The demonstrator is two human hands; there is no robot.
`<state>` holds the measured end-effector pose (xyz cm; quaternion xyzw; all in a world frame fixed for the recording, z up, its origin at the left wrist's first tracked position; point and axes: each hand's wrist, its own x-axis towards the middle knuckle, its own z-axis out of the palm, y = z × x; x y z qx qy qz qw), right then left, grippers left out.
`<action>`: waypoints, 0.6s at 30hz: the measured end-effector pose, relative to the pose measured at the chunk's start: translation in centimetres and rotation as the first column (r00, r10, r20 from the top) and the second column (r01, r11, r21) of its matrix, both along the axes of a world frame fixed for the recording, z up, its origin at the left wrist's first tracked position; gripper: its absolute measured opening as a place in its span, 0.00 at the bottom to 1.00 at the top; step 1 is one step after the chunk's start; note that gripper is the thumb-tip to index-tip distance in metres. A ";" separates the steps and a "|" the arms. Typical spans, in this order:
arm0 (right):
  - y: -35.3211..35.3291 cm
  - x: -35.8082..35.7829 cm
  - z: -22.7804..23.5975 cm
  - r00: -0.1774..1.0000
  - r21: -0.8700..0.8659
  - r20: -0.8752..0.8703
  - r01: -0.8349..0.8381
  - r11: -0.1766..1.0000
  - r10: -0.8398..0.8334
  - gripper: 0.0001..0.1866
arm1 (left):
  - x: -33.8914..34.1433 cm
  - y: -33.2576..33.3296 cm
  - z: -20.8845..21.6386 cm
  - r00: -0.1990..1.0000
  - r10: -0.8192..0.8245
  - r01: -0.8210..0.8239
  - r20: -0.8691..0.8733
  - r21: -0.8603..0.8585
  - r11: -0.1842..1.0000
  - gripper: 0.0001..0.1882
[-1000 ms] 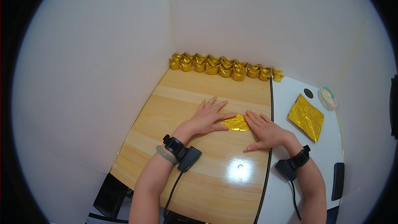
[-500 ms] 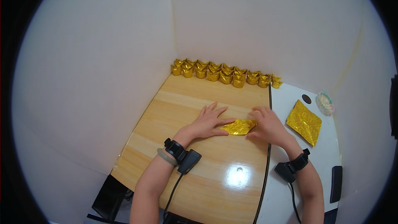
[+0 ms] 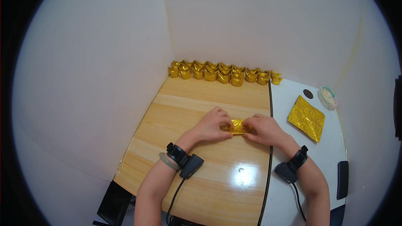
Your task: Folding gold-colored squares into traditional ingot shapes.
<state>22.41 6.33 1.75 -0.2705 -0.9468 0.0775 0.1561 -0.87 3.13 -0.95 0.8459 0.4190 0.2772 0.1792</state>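
A folded piece of gold foil paper (image 3: 238, 127) lies on the wood-grain board between my two hands. My left hand (image 3: 213, 124) pinches its left end between thumb and fingers. At the other end, my right hand (image 3: 263, 129) grips the paper the same way, with fingers curled over the far edge and thumb at the near side. Both ends of the paper are partly hidden by my fingers. Each wrist wears a black strap with a cabled box, and a pale bangle circles my left wrist.
Several folded gold foil ingots (image 3: 224, 75) stand in rows along the back edge. On the white surface at right lie a stack of gold foil paper (image 3: 307, 118), a dark round disc (image 3: 308, 94), a pale round netted item (image 3: 327, 97) and a black bar (image 3: 342, 180). White walls rise behind.
My left hand has gone from lying spread beside the paper to pinching its left end. My right fingers have closed on the right end. The view has shifted slightly.
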 end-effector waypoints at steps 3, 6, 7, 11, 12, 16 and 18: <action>0.0 -0.1 0.1 0.999 -0.067 -0.037 0.033 0.997 -0.035 0.13 | -0.1 0.2 -0.5 0.996 0.058 -0.061 0.070 0.033 0.998 0.12; 0.6 -0.2 -0.6 0.988 -0.240 -0.123 0.064 0.969 -0.096 0.13 | -0.1 0.3 -0.5 0.982 0.133 -0.123 0.130 -0.085 0.989 0.09; 0.9 0.0 -1.1 0.973 -0.323 -0.181 0.077 0.943 -0.142 0.12 | 0.3 0.3 -0.1 0.958 0.211 -0.159 0.196 -0.250 0.955 0.09; 1.3 -0.3 -1.7 0.933 -0.495 -0.281 0.062 0.867 -0.227 0.12 | 0.4 0.7 -1.0 0.916 0.239 -0.131 0.322 -0.324 0.937 0.10; 1.4 -0.4 -1.9 0.933 -0.495 -0.280 0.061 0.867 -0.226 0.12 | 0.3 0.8 -1.2 0.916 0.241 -0.132 0.322 -0.325 0.937 0.10; 1.7 -0.5 -2.4 0.912 -0.556 -0.323 0.034 0.830 -0.254 0.11 | 0.3 1.4 -2.0 0.881 0.312 -0.192 0.354 -0.335 0.922 0.13; 1.8 -0.5 -2.4 0.914 -0.553 -0.316 0.040 0.832 -0.254 0.11 | 0.5 1.4 -1.9 0.879 0.324 -0.212 0.350 -0.321 0.923 0.14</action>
